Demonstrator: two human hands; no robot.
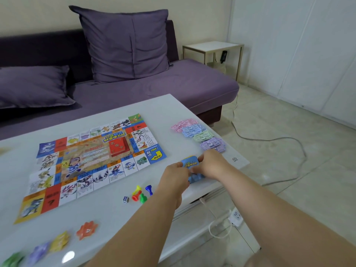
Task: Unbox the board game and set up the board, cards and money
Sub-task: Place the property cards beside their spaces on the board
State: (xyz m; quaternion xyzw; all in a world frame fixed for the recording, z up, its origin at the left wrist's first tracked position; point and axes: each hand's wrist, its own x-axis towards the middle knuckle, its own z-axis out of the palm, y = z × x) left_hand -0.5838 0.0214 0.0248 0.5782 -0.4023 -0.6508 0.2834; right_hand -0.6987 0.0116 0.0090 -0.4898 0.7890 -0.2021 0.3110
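The paper game board (92, 162) lies unfolded on the white table (134, 218), with a red card stack (117, 147) on its middle. Pink, blue, green and purple money piles (200, 134) sit in a row near the table's right edge. Both hands meet just right of the board's corner: my left hand (174, 177) and my right hand (211, 163) hold a small blue card pack (189, 163) between them, with more blue cards (196, 178) below it. Coloured pawns (141, 193) and a die (125, 199) lie near my left wrist.
Orange, yellow, purple and green star-shaped tokens (86, 230) lie along the table's near left edge. A purple sofa (134, 87) with cushions stands behind the table. A white power strip (236, 218) and cables trail on the tiled floor at right, near a small side table (212, 47).
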